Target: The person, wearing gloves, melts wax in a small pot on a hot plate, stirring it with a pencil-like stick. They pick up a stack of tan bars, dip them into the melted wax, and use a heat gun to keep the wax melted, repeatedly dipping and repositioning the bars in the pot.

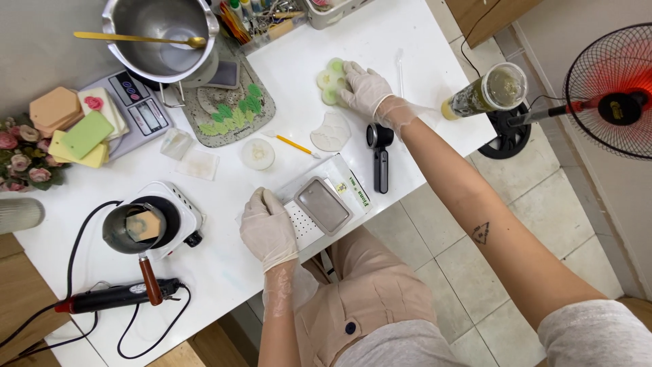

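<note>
Both hands wear thin clear gloves. My right hand (363,88) reaches across the white table (380,41) and rests on a pale green flower-shaped piece (329,78). Nearer the front edge, my left hand (267,228) lies flat on the end of a white perforated board (302,224). A grey rectangular mould (323,204) sits on that board beside a clear packet (350,183). A white flat shell-like piece (331,132) and a round white disc (258,153) lie between the hands.
A small pot with an orange block (136,228) sits on a white hotplate (178,204). A steel pot with a gold spoon (159,34), a scale (139,109), coloured soap blocks (75,129), a leaf-patterned mat (231,112), a black tool (380,156), a drink cup (489,90) and a floor fan (611,88) surround them.
</note>
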